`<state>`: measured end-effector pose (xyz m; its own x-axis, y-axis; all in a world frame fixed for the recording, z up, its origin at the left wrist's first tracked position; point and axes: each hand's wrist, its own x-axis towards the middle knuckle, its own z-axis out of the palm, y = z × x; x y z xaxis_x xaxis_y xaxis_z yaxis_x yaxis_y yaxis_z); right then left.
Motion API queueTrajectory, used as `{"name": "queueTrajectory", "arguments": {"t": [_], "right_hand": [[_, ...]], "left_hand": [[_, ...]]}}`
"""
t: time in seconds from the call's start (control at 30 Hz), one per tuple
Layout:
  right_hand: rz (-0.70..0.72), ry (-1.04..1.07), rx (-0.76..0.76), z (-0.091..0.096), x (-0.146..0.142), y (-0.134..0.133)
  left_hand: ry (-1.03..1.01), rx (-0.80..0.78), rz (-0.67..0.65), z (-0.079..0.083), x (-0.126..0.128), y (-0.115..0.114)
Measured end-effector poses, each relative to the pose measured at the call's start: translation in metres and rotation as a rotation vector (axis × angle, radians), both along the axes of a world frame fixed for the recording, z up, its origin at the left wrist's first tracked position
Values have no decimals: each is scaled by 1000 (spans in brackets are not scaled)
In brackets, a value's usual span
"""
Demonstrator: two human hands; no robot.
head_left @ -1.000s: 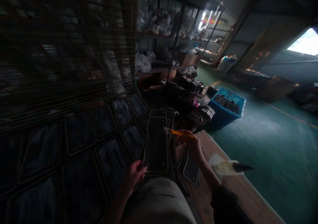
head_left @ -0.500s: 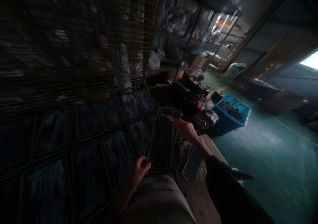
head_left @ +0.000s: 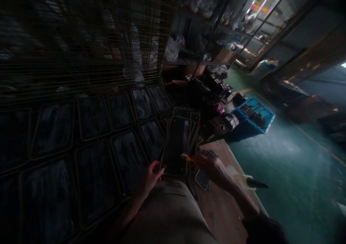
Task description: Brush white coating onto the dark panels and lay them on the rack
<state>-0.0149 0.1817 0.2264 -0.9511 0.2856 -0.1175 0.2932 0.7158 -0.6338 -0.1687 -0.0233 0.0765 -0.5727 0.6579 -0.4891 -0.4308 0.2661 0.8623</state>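
Observation:
A stack of dark rectangular panels with pale rims rests on my lap, long side pointing away from me. My left hand pinches the near left corner of the top panel. My right hand is closed round a thin orange tool, whose tip touches the right side of the top panel near its lower end. A few more panels lie on the wooden board under my right hand.
Many similar dark panels lie in rows at my left, below a wire rack. A pale rag with a dark brush sits on the board's right edge. A blue crate and cluttered shelves stand beyond, beside the green floor.
My right hand has drawn the orange tool from the far end of the top panel down its right side toward me. My left hand has stayed on the near corner.

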Motion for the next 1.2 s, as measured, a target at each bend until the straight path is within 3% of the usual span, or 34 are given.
{"name": "queueTrajectory", "arguments": {"t": [0.17,0.27,0.37,0.47,0.67,0.77,0.87,0.93,1.07,1.13,1.2], "right_hand": [[35,-119,-267,8,7,-15],[57,-130,-444,-5,-5,-2],[18,-63,-470,-22,-26,25],[-72,101,-329,-32,-55,55],[-142,267,131,-34,-106,93],[-72,196,276,-34,-111,86],[79,107,317,-28,-94,58],[189,50,238,-20,-75,35],[323,-74,-128,-4,-50,11],[281,-32,-225,-5,-55,17],[154,94,-188,-12,-73,34]], "left_hand": [[8,24,-13,-2,1,-1],[18,37,-23,-5,2,-1],[38,38,-32,-4,2,0],[74,42,-20,-3,1,1],[103,71,-26,-6,1,2],[122,82,-27,-9,2,1],[121,87,-14,-13,3,0],[110,81,20,-14,4,-1],[87,64,48,-15,5,-2],[78,54,50,-14,6,-3],[66,43,64,-13,6,-2]]}}
